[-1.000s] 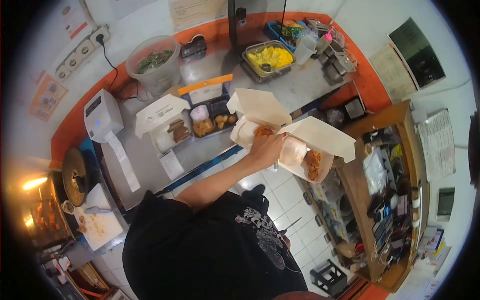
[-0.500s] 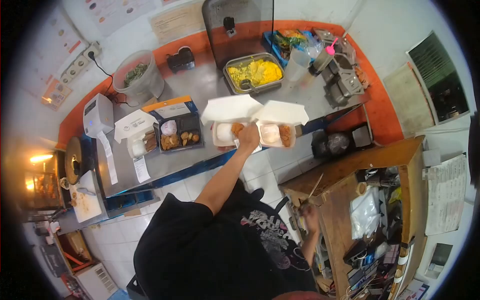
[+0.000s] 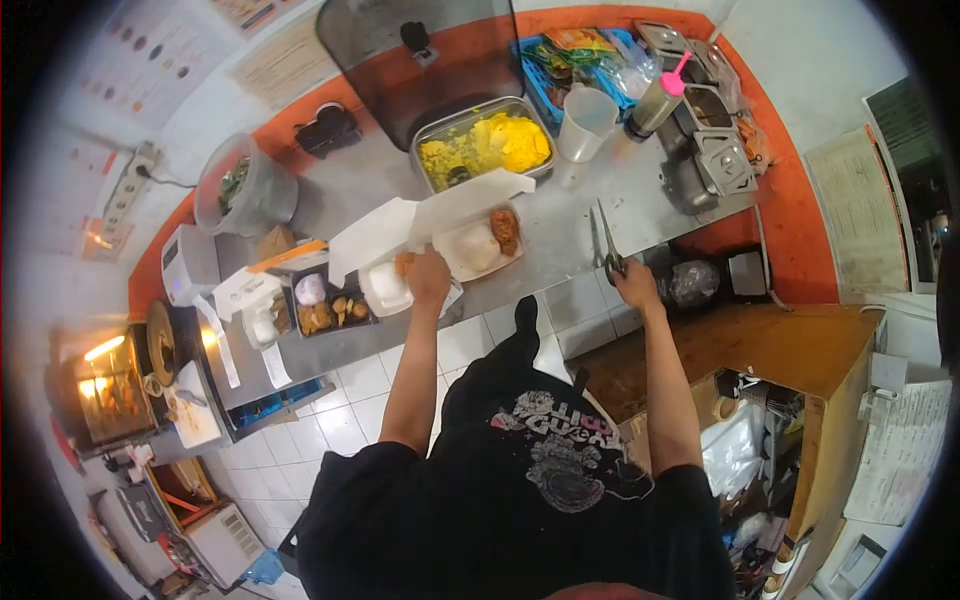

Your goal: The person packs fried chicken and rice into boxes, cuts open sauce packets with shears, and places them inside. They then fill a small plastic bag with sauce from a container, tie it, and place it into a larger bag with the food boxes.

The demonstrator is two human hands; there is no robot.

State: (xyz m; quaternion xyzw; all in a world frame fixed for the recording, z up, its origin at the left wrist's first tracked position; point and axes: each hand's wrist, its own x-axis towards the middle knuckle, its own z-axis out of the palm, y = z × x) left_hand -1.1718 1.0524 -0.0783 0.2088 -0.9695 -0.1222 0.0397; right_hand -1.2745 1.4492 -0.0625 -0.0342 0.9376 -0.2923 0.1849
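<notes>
My left hand [image 3: 428, 280] is closed at the near edge where two open white takeaway boxes meet. It seems to grip the left takeaway box [image 3: 376, 302]; its fingertips are partly hidden. In that box are white rice [image 3: 386, 280] and a piece of fried chicken [image 3: 404, 263]. The right takeaway box [image 3: 462, 268] holds rice and reddish-brown fried chicken [image 3: 504, 230]. A pale slip [image 3: 452, 298] shows beside my left hand. My right hand [image 3: 637, 285] is closed around the handles of scissors [image 3: 608, 245], blades pointing up over the counter's front edge.
On the steel counter [image 3: 570, 200] stand a black compartment box [image 3: 335, 318], another white box [image 3: 262, 325], a receipt printer [image 3: 190, 265] and a leaf-filled tub [image 3: 245, 190]. Farther back are a tray of yellow food [image 3: 420, 175], a jug [image 3: 585, 125] and a pink-topped bottle [image 3: 655, 105]. A wooden cabinet [image 3: 730, 350] stands right.
My right hand has risen from beside the cabinet to the counter edge with the scissors. My left hand and both takeaway boxes have shifted left, closer to the black box. The view has turned.
</notes>
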